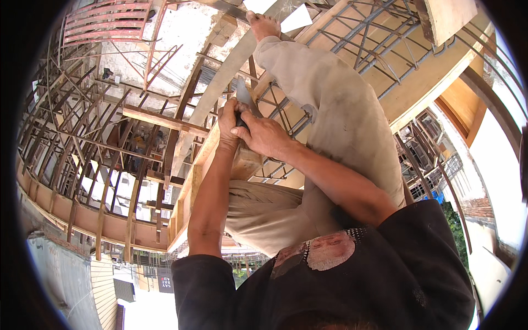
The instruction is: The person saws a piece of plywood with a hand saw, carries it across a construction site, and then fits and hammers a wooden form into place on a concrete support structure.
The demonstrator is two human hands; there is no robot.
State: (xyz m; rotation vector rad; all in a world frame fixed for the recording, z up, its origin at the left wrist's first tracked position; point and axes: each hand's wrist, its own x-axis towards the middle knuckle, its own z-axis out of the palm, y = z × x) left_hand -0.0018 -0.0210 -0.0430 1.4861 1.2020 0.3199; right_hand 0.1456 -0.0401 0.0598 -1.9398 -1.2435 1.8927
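My left hand and my right hand are together in front of my bent legs, both closed round the dark handle of one tool. Its broad grey blade points away from me, and it looks like a handsaw. Fingers cover most of the handle, and the blade's edge is too small to make out. Just below my hands lies a piece of timber, partly hidden by my forearms. Beside my left forearm runs the wooden side board of a beam form.
My bare foot rests at the far end near a board. A steel rebar cage lies in the formwork at the right. Many timber props and a wooden crossbar stand over a deep drop at the left. A red metal frame is at the far left.
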